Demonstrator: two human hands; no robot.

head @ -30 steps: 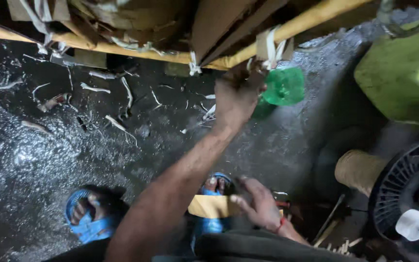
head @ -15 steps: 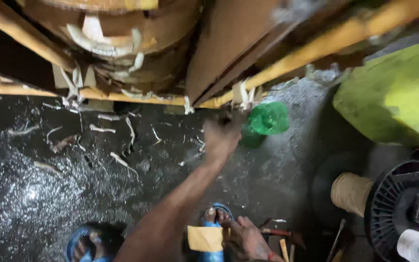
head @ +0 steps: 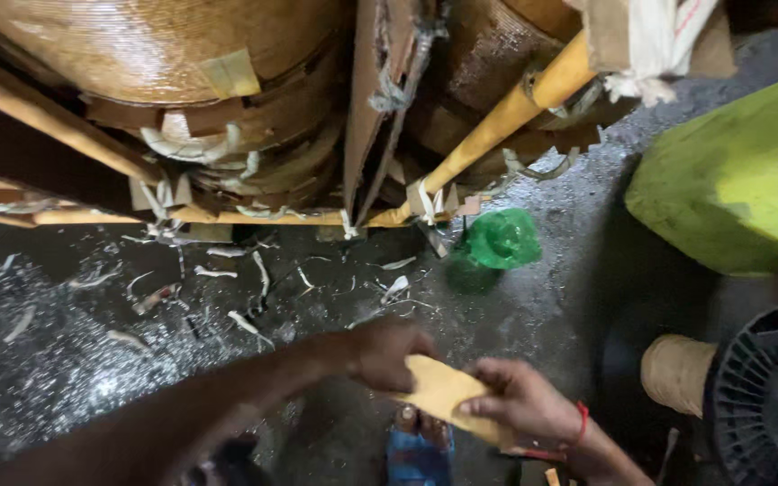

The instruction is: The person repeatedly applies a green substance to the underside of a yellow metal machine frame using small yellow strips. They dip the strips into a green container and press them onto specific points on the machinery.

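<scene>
1. Hands meet near the bottom of the view: the left hand (head: 387, 353) and the right hand (head: 522, 402) both pinch one tan paper strip (head: 443, 392), the left grip closed on its far-left end, the right grip closed on its near-right end, fingers curled tight.
2. Strip position: it spans between the two hands, held in the air above the floor (head: 74, 360) and above a blue sandal (head: 418, 454).
3. Risk, as a judgement: the strip looks thin, so a hard pull from either hand could tear it or slip it out of one pinch; if dropped, it would land among the litter.
4. Surface: dark, glistening floor strewn with pale paper scraps (head: 245, 321), which might hide a fallen piece.
5. Room: large brown wound coils (head: 155, 54) on yellow poles (head: 497, 121) fill the far side; a green plastic bag (head: 501, 239) lies below them, a yellow-green housing (head: 731, 180) stands right, and a black spool (head: 758, 387) sits at near right.
</scene>
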